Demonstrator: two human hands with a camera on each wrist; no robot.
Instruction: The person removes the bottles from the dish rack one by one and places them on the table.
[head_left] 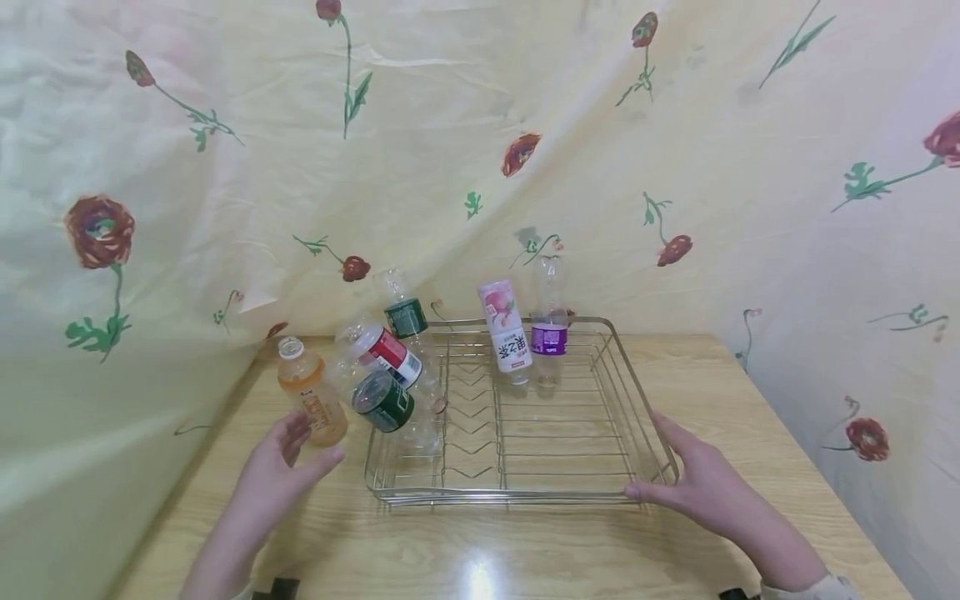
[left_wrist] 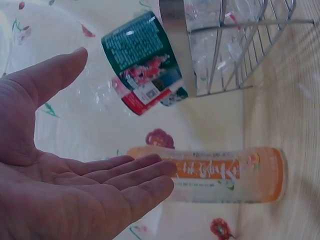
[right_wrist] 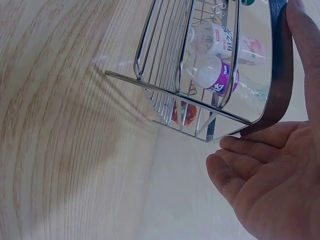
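My left hand (head_left: pixel 273 471) is held with fingers spread beside an orange-labelled plastic bottle (head_left: pixel 313 398) standing on the table, left of the wire rack (head_left: pixel 465 497). In the left wrist view its fingers overlap the upper part of that bottle. My right hand (head_left: pixel 705 475) holds the rack's front right corner, thumb at the front rim and fingers along the right side. Two green-labelled bottles (head_left: pixel 384 402) and a red-and-white-labelled bottle (head_left: pixel 393 354) lean at the rack's left side. Toward its back are a pink-and-white-labelled bottle (head_left: pixel 506 325) and a purple-labelled bottle (head_left: pixel 549 337).
A light wood table (head_left: pixel 540 550) carries everything. Cloth with printed flowers (head_left: pixel 450 167) hangs behind and along both sides. The rack's flat metal rim (right_wrist: pixel 280 65) stands raised above its wire base.
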